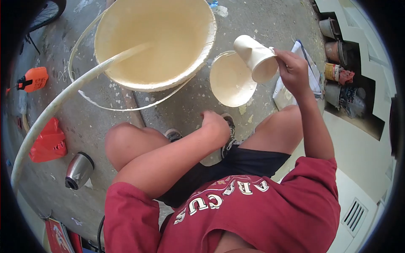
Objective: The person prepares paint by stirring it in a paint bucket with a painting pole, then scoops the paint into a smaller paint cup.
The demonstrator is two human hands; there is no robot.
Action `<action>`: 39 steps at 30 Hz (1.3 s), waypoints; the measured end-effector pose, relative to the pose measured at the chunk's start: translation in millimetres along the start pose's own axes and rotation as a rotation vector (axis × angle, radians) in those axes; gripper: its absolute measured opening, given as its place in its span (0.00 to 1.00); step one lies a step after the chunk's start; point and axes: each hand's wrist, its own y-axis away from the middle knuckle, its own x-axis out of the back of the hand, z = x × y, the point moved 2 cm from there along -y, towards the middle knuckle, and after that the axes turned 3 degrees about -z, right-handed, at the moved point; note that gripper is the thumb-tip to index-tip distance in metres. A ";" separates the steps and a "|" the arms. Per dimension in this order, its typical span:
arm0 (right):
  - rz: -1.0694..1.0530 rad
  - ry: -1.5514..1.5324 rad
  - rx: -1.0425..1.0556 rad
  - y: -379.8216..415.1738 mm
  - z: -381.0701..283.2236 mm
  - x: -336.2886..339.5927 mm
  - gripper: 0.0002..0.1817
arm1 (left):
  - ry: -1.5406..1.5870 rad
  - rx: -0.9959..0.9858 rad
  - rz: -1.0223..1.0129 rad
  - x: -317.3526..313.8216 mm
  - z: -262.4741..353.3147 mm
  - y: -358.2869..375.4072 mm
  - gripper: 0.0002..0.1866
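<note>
My right hand (294, 71) is closed on the edge of a cream-coated cup (253, 52); whether it has a handle there I cannot make out. The cup lies tilted on its side in the air, its round end toward me, above and beside a smaller cream-coated bucket (230, 86). My left hand (216, 128) hangs between my knees, away from the containers, with its fingers mostly hidden. A large bucket (202, 65) with a wire handle stands ahead to the left. A long pale hose (59, 103) dips into it.
Left on the stained concrete floor are an orange spray bottle (36, 79), a red plastic bag (49, 143) and a steel kettle (80, 170). A white bag (291, 84) lies behind my right hand. Pots (335, 52) stand along the right ledge. A bicycle wheel (46, 14) shows top left.
</note>
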 end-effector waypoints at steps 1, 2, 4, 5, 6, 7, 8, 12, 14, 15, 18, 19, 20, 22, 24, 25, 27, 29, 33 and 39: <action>0.052 0.004 -0.042 7.6 6.4 -6.0 0.11 | -0.009 0.003 0.008 -1.8 -0.7 -1.4 0.15; 0.102 0.009 -0.083 14.8 12.4 -11.6 0.11 | -0.009 -0.004 0.002 -1.1 -0.8 -1.9 0.15; 0.113 0.024 -0.126 26.6 21.0 -22.4 0.12 | -0.034 0.001 -0.013 0.4 -1.3 -4.2 0.16; 0.163 0.027 -0.146 31.8 23.5 -26.6 0.11 | -0.031 -0.009 -0.019 0.5 -1.2 -5.0 0.16; 0.213 0.032 -0.165 36.2 25.7 -29.6 0.10 | -0.021 -0.002 -0.027 0.7 -2.0 -6.2 0.16; 0.205 0.037 -0.174 40.4 27.3 -33.3 0.10 | -0.013 0.003 -0.034 0.8 -2.1 -7.4 0.17; 0.237 0.051 -0.196 44.6 27.7 -36.0 0.11 | -0.010 -0.009 -0.039 0.3 -1.4 -7.9 0.17; 0.308 0.102 -0.228 53.5 29.6 -42.4 0.11 | -0.003 0.016 -0.066 -0.5 -5.0 -8.7 0.17; 0.319 0.083 -0.246 57.7 30.9 -46.8 0.11 | 0.009 0.022 -0.090 -1.7 -8.4 -9.4 0.17; 0.334 0.071 -0.261 60.0 30.7 -48.4 0.11 | -0.004 0.021 -0.086 -2.4 -9.8 -9.6 0.17; 0.342 0.037 -0.269 65.3 26.6 -50.6 0.12 | -0.036 0.028 -0.052 -7.0 -10.4 -12.9 0.17; 0.337 0.036 -0.272 67.0 24.4 -51.5 0.12 | -0.050 0.041 -0.019 -8.7 -10.1 -14.1 0.17; 0.333 0.038 -0.274 68.2 22.1 -52.4 0.12 | -0.047 0.039 -0.020 -7.6 -9.5 -13.3 0.17; 0.329 0.041 -0.274 69.7 20.4 -53.0 0.11 | -0.036 0.024 -0.040 -3.5 -8.5 -13.2 0.17; 0.186 0.022 -0.389 70.7 22.2 -55.4 0.10 | -0.044 0.020 -0.041 -1.4 -7.3 -13.8 0.17; 0.184 0.023 -0.386 68.4 22.6 -56.4 0.10 | -0.056 0.018 -0.043 -0.7 -7.1 -14.4 0.17; 0.024 0.065 -0.430 61.3 23.3 -63.4 0.11 | -0.060 0.011 -0.032 -2.8 -5.2 -16.4 0.17; -0.057 0.084 -0.450 51.3 19.7 -70.5 0.11 | -0.066 0.009 -0.017 -0.3 -4.3 -16.8 0.17; -0.243 0.126 -0.495 39.9 20.1 -88.4 0.15 | -0.049 0.000 -0.050 10.3 -4.6 -12.0 0.17; -0.404 0.213 -0.477 17.8 21.4 -110.1 0.16 | -0.010 0.000 -0.071 16.8 -6.2 -8.8 0.18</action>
